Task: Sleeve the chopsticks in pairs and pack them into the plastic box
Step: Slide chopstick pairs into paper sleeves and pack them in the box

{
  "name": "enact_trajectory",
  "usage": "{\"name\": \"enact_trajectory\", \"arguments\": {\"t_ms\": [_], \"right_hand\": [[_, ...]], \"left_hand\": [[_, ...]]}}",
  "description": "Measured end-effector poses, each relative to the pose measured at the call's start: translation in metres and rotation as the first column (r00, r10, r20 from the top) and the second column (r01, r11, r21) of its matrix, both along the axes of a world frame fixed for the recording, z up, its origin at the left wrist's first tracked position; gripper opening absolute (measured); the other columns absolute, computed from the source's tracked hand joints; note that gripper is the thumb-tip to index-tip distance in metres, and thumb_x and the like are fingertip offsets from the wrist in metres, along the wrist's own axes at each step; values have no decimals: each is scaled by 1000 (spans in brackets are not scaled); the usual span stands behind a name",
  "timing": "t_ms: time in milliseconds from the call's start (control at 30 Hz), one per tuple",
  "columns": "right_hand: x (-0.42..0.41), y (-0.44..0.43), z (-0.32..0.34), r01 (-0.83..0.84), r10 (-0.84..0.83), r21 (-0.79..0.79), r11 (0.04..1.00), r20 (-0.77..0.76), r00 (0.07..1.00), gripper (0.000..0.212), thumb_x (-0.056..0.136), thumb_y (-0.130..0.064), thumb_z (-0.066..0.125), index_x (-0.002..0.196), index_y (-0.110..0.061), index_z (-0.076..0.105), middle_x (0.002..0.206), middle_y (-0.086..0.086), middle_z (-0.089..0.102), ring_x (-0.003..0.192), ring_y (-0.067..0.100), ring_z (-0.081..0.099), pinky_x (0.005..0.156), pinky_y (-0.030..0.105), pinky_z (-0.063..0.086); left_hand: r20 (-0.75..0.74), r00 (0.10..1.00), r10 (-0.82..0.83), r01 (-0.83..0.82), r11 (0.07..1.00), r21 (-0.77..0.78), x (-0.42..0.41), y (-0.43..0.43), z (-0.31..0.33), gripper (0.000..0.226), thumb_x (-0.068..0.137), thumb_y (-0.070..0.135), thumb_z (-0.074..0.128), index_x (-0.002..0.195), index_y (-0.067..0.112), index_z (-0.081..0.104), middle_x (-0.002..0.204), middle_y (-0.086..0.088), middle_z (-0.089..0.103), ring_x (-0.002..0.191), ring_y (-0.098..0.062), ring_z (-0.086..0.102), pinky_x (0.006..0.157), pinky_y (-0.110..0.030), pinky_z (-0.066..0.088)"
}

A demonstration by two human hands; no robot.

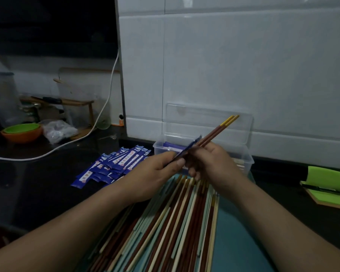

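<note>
Nearest the camera, a wide heap of loose chopsticks point(171, 228) in brown, cream and pale green lies on a teal mat point(236, 246), running lengthwise away from the viewer. Two bare forearms reach in over the heap from the lower corners.

Just above the far end of the heap, the two hands meet. The left hand point(157, 171) pinches a narrow blue paper sleeve point(186, 151) between thumb and fingers, and the sleeve slants up and to the right. The right hand point(210, 163) has its fingers curled round a pair of brown chopsticks point(217, 129) with yellow ends, which point up and away to the right. The pair lies right alongside the upper end of the sleeve; the hands hide whether it has entered the sleeve.

To the left of the hands, a loose pile of blue sleeves point(114, 165) with white printed panels lies on the dark counter point(37, 179).

Directly behind the hands stands the clear plastic box point(245, 157), its hinged lid point(208, 116) open and upright against the white tiled wall point(243, 65). Blue shapes show through its left side.

At the right edge lies a green notebook point(328, 183). Far left, in dim light, a green bowl nests in an orange bowl point(22, 135), beside a crumpled plastic bag point(58, 130), and a white cable point(100, 118) trails across the counter.
</note>
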State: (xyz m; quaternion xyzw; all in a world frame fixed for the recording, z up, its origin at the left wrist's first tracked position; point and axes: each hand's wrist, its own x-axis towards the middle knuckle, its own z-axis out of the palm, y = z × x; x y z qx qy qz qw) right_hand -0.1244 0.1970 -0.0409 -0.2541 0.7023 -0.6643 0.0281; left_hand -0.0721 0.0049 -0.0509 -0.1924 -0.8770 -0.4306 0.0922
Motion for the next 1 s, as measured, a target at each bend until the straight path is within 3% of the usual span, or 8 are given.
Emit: {"name": "enact_trajectory", "arguments": {"t_ms": [67, 233, 367, 500, 700, 767, 867, 1000], "right_hand": [[-2, 2, 3, 79, -79, -69, 994, 3, 997, 25, 107, -21, 51, 100, 0, 64, 73, 12, 65, 54, 19, 57, 46, 29, 43], [-3, 9, 5, 133, -131, -120, 984, 27, 991, 20, 105, -19, 52, 92, -6, 62, 68, 7, 63, 54, 21, 56, 47, 32, 42], [3, 3, 1, 101, -101, -56, 993, 3, 995, 19, 106, -18, 53, 93, -7, 61, 68, 7, 62, 55, 24, 56, 48, 31, 42], [6, 3, 1, 73, -73, 1, 997, -22, 997, 18, 107, -21, 54, 100, -8, 63, 70, 6, 68, 58, 22, 59, 50, 29, 46], [6, 8, 2, 73, -73, 5, 997, -27, 997, 19, 107, -21, 53, 101, -7, 64, 73, 4, 65, 61, 21, 60, 53, 28, 49], [6, 8, 2, 108, -109, -20, 994, -30, 994, 20, 106, -22, 54, 100, -7, 64, 73, 5, 66, 60, 22, 61, 52, 28, 48], [3, 8, 1, 155, -156, -62, 986, -9, 988, 20, 106, -21, 55, 97, -6, 64, 72, 8, 65, 57, 22, 60, 49, 29, 46], [2, 7, 1, 145, -146, -51, 988, -12, 989, 22, 107, -23, 53, 94, -7, 62, 70, 7, 65, 56, 21, 60, 49, 28, 46]], "left_hand": [[-10, 998, 58, -59, 997, -45, 4, -5, 1, 46, 101, 63, 39, 104, 25, 64, 95, 0, 68, 89, -16, 64, 85, -53, 53], [-37, 984, 174, -178, 958, -223, 12, -21, -8, 51, 96, 81, 30, 112, 40, 57, 98, 7, 68, 90, -10, 65, 83, -53, 55], [-87, 980, 177, -194, 947, -257, 18, -17, -5, 25, 101, 61, 49, 116, 42, 55, 104, 16, 64, 91, 1, 58, 82, -42, 53], [-134, 979, 150, -189, 917, -351, 23, -12, 0, 36, 105, 50, 50, 141, 49, 41, 127, 16, 63, 103, 1, 60, 88, -38, 54], [-144, 978, 148, -192, 909, -369, 22, -9, 3, 8, 105, 36, 55, 110, 39, 49, 97, 11, 64, 84, -5, 60, 77, -43, 55], [-141, 976, 167, -205, 924, -324, 22, -9, 6, 13, 105, 30, 55, 115, 38, 52, 98, 12, 67, 85, -4, 62, 77, -42, 56], [-98, 977, 190, -211, 936, -282, 19, -9, 7, 22, 109, 33, 47, 128, 44, 51, 110, 15, 69, 95, -1, 64, 85, -41, 57], [-74, 981, 178, -191, 949, -250, 20, -4, 6, 25, 109, 50, 36, 118, 39, 57, 108, 12, 68, 97, -4, 62, 88, -47, 53]]}}
